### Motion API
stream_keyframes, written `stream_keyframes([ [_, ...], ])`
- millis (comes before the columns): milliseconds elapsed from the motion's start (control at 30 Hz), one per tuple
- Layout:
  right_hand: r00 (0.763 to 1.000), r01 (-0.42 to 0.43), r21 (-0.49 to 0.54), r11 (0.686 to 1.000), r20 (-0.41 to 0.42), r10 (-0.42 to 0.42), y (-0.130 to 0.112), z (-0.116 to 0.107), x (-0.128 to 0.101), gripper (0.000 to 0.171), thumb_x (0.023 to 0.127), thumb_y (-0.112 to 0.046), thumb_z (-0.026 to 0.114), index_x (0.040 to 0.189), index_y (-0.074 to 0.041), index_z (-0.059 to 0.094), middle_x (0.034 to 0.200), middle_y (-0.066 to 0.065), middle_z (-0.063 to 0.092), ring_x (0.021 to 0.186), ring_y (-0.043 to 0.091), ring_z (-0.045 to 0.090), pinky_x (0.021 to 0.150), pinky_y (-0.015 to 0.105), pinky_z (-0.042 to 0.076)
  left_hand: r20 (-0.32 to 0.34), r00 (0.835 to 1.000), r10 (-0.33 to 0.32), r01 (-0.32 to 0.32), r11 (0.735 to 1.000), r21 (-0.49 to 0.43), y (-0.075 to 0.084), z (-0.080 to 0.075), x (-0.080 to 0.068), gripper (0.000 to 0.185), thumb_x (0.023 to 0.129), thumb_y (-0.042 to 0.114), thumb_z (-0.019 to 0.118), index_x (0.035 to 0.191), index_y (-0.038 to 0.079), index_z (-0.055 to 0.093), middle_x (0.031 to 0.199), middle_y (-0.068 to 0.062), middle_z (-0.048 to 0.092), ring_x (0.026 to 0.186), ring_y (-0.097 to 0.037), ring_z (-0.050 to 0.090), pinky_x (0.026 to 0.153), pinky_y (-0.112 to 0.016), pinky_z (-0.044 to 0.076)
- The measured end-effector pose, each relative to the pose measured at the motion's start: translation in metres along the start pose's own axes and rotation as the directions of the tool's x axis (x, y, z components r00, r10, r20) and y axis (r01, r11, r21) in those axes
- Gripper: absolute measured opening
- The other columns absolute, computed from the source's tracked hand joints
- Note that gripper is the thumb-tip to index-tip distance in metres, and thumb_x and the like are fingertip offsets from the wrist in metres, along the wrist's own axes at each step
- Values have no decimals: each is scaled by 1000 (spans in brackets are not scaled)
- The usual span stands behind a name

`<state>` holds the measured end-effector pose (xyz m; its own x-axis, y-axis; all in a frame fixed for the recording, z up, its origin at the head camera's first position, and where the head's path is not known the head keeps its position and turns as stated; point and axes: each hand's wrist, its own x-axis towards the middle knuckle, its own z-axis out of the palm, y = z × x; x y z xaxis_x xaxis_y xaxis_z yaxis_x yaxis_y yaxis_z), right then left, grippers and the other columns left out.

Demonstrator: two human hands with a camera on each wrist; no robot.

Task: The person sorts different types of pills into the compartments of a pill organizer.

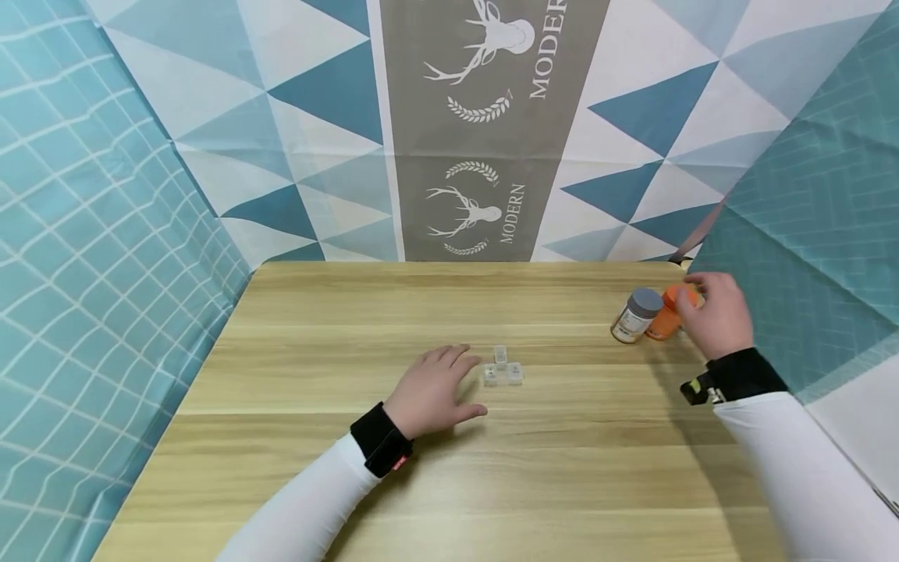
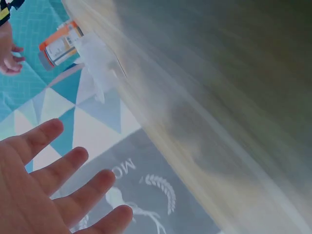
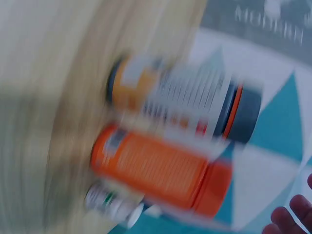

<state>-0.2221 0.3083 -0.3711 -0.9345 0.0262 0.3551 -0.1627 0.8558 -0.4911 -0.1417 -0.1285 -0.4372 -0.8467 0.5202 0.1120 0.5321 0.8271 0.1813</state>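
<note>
"Orange bottle (image 3: 151, 163) upright near the table's (image 1: 562, 468) far right corner: body and cap bright orange, pale patch by the base!"

"Its neighbours?"

"Grey-capped bottle (image 3: 175, 100) just beside it, white label, amber below; small white vial (image 3: 113, 203) on the other side."

"Contents?"

"Both big ones capped, can't tell what's inside. Mid-table, a clear plastic case (image 1: 502, 375) in little sections, contents too small to make out."

"Count?"

"Two big bottles, one vial, one case."

"And the hands?"

"Right hand (image 1: 719, 316) near the orange cap, fingers loosely bent, gripping nothing; left hand (image 1: 435, 390) beside the case, fingers spread wide, nothing in it!"
</note>
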Motion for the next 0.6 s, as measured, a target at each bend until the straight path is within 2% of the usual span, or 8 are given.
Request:
stream_keyframes([
  [33,998,-50,2,999,40,50,7,-4,4,48,104,-28,42,135,8,49,132,34,40,116,49,41,89,61,35,-7,1000,-7,7,1000,9,-2,-1,-5,82,82,72,61,145,20,49,152,-8,42,136,-32,42,108,-53,36],
  [133,980,-113,-6,994,165,113,28,-6,16,63,105,-37,38,147,9,32,142,39,29,124,55,33,93,66,32,-34,999,-23,24,999,27,-8,-3,-16,86,80,76,60,147,22,47,153,-7,41,138,-32,40,108,-54,35],
  [267,947,-111,-55,992,296,123,47,5,25,74,103,-39,44,152,11,18,142,43,23,122,57,32,93,66,34,-56,997,-45,47,998,32,-15,-6,-26,87,80,76,60,147,22,47,153,-7,41,138,-31,40,109,-54,34],
  [433,946,-98,-78,992,302,117,60,21,25,73,101,-29,53,149,14,19,131,43,34,109,53,41,89,64,39,-67,996,-50,53,998,39,-20,-8,-32,85,81,76,58,147,23,47,152,-7,42,137,-31,41,108,-54,35],
  [600,951,-123,-71,990,275,138,63,28,23,74,100,-29,54,149,12,19,131,42,36,109,53,42,91,65,38,-69,997,-47,49,998,39,-23,-6,-36,84,81,77,58,146,24,49,152,-7,42,136,-31,42,106,-54,37],
])
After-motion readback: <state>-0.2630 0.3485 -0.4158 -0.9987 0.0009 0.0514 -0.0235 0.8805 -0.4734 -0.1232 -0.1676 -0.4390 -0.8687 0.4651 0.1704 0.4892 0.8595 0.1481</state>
